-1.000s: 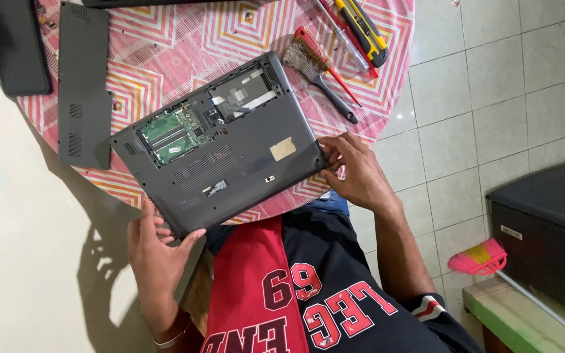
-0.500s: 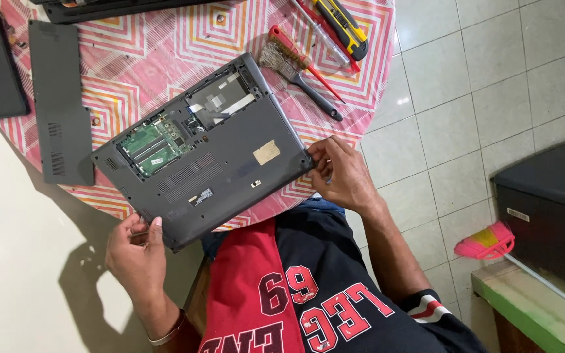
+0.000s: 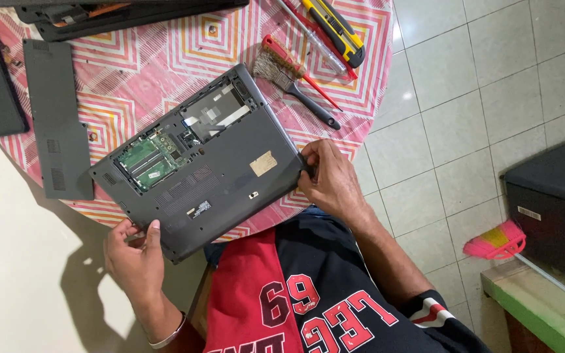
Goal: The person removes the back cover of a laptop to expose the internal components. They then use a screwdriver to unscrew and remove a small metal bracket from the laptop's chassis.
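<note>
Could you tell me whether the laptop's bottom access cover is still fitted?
No, the laptop shows bare green boards, and the cover lies apart on the tablecloth.

This looks like a room in a home pressed into use as a small repair corner, not a fitted workshop. The floor [image 3: 492,117] is laid with pale square glazed tiles, the kind found in a living space. The work surface is a round table [image 3: 165,72] under a pink, orange and white patterned cloth of a household sort. On its far right side lie hand tools: a yellow utility knife [image 3: 335,29], a red-handled screwdriver [image 3: 299,68] and a small brush [image 3: 289,78]. On the floor to the right lies a pink broom head [image 3: 495,240], beside a dark cabinet [image 3: 554,202] and a green-edged ledge [image 3: 537,314].
</note>
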